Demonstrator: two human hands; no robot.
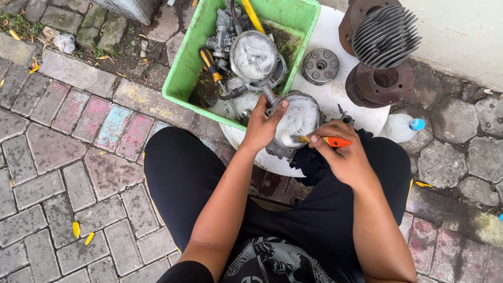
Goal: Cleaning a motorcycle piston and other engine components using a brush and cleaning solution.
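While left hand [262,126] grips, round metal part [296,123] — foam-coated, grey — brush [325,140] touching

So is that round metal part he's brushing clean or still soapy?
Soapy. The round metal part has a face covered in white foam; the left hand steadies it while the right hand holds an orange-handled brush on it.

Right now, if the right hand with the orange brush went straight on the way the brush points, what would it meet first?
The right hand points its orange-handled brush leftward at the soapy round metal part, so it would press into that first. Beyond it sits the left hand, gripping the part's edge. Depth is hard to judge from above.
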